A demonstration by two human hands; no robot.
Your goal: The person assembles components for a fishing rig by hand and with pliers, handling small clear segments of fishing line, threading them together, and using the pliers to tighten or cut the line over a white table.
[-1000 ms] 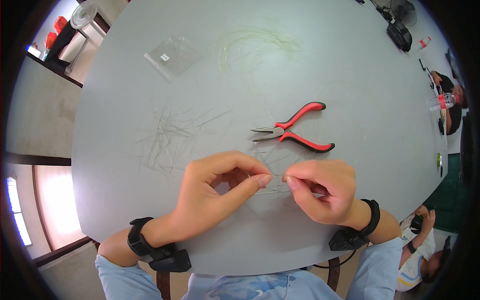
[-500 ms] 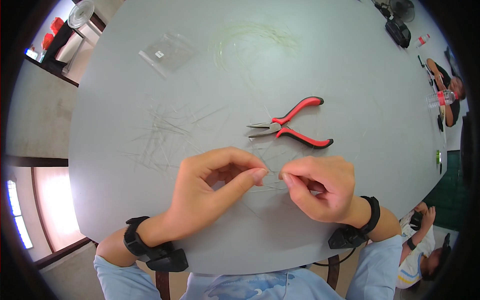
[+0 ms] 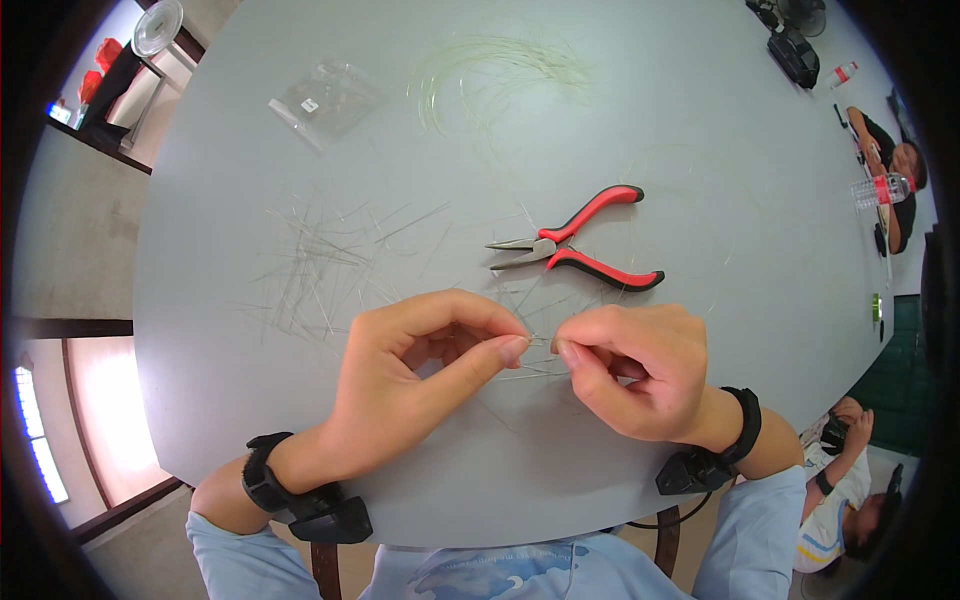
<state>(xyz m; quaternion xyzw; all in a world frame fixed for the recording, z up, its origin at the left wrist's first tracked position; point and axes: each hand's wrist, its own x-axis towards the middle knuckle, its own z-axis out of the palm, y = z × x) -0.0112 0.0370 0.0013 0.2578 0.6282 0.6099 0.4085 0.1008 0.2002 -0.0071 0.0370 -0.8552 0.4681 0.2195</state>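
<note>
Close together above the near middle of the table, my left hand (image 3: 425, 375) and my right hand (image 3: 640, 370) each pinch with thumb and forefinger. A thin wire (image 3: 537, 340) shows in the narrow gap between the fingertips; its ends are hidden in the fingers. More thin metal wires (image 3: 525, 374) lie on the table below and behind the fingertips. Just beyond my hands rest long-nose pliers (image 3: 545, 248) with red and black handles, jaws spread and pointing left. A loose heap of straight thin wires (image 3: 315, 265) is spread left of the pliers.
A clear zip bag (image 3: 325, 105) lies at the far left of the grey table (image 3: 650, 100). Near it is a bundle of curved pale-green strands (image 3: 500, 50). At right, beyond this table, are a plastic bottle (image 3: 880, 191) and other people.
My hands keep the same pinch close together, with only a very slight shift. The whole view has drifted a little; the pliers and wires stay put on the table.
</note>
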